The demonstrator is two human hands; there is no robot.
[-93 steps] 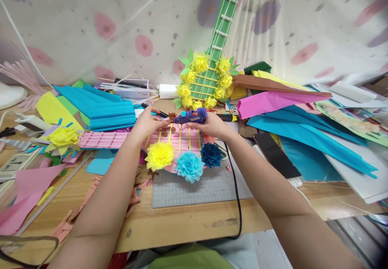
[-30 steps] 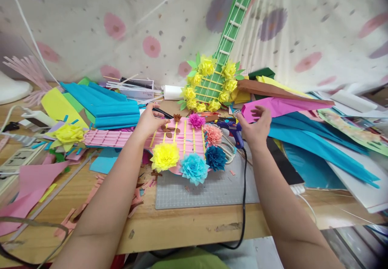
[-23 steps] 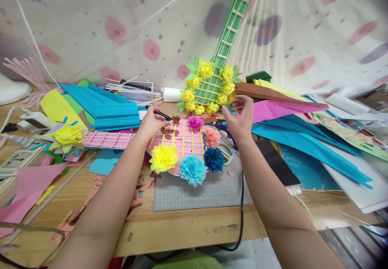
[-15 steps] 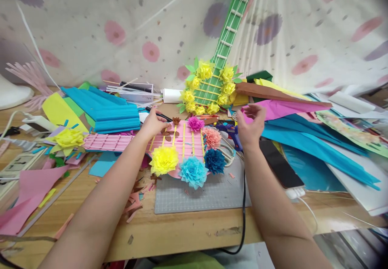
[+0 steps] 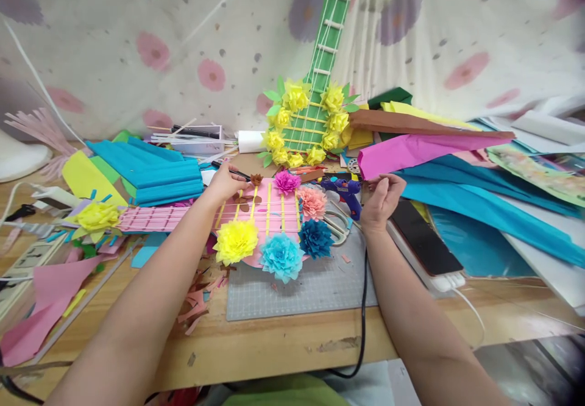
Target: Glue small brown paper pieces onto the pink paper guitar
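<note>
A pink paper guitar (image 5: 249,214) lies across the table, its neck to the left. Yellow (image 5: 236,242), light blue (image 5: 281,257), dark blue, coral and magenta paper flowers sit around its body. My left hand (image 5: 225,183) is at the upper edge of the body, fingertips pinched at a small brown paper flower (image 5: 256,179); brown leaves lie just below. My right hand (image 5: 382,202) is raised to the right of the blue glue gun (image 5: 343,190), fingers curled together. What it holds, if anything, I cannot make out. Scissors (image 5: 337,226) lie beside the guitar body.
A green paper guitar (image 5: 307,113) with yellow flowers leans upright at the back. Crepe paper sheets (image 5: 169,174) lie left and right. A phone (image 5: 427,238) rests on the right, a grey cutting mat (image 5: 292,299) in front. A black cord (image 5: 364,299) hangs over the table edge.
The view has shifted a little to the right. My right hand has moved slightly away from the glue gun, and its fingers have curled together. My left hand stays at the brown flower.
</note>
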